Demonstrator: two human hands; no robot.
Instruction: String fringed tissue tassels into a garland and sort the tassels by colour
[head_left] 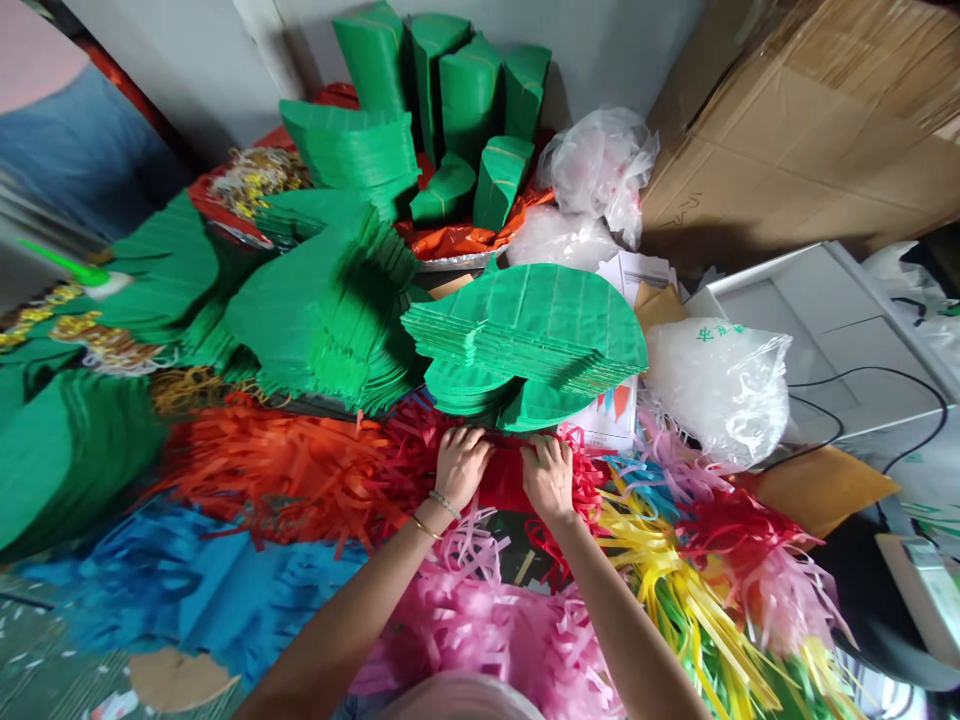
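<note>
My left hand (460,463) and my right hand (548,475) rest side by side, fingers curled down on a red paper piece (504,480) amid shredded red strips. Both pinch its upper edge, just below a stack of green leaf-shaped paper sheets (529,335). A bead bracelet and a thin bangle circle my left wrist. Pink fringed paper (487,620) lies under my forearms.
More green stacks (330,310) spread to the left and folded green pieces (450,90) stand at the back. Orange fringe (285,470), blue fringe (187,580) and yellow strips (675,580) cover the surface. Plastic bags (716,385), a cardboard box (810,130) and cables (862,400) sit right.
</note>
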